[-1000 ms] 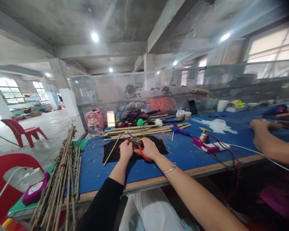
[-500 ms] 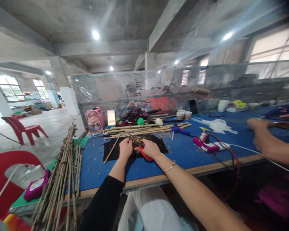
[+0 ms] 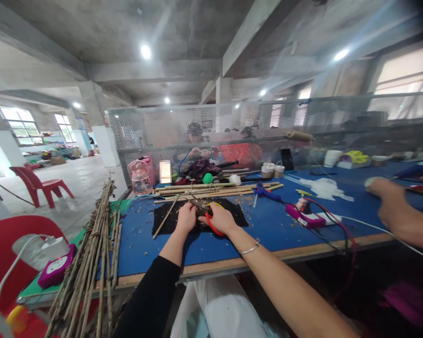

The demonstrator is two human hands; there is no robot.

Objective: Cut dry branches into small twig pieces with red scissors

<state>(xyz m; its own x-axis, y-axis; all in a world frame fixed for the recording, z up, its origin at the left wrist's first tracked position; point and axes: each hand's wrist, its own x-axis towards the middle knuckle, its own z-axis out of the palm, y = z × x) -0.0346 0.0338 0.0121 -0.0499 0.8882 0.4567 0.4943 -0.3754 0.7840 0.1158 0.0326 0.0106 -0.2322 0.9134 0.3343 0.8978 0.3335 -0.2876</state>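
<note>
My right hand [image 3: 223, 218] is closed around the red handles of a pair of pruning shears [image 3: 214, 226] above a black cloth [image 3: 238, 217]. Just left of it, my left hand [image 3: 186, 218] pinches a thin brown twig [image 3: 196, 202] that slants between the two hands. The shears' blades are partly hidden by the fingers and the twig, so I cannot tell whether they touch it. Bits of bark and twig scraps lie on the cloth and around it. A single thin stick [image 3: 166, 217] rests across the cloth's left part.
A bundle of long branches [image 3: 91, 244] leans over the table's left end. Pale sticks [image 3: 218, 188] lie behind the cloth. To the right are a blue glue gun [image 3: 268, 192], a purple power strip [image 3: 305, 216] with cables, and another person's hand [image 3: 391, 202]. A mesh screen [image 3: 148, 131] stands behind.
The view has turned slightly left, so the surroundings sit further right. Both hands keep their hold in nearly the same place, with only slight movement around the twig and shears.
</note>
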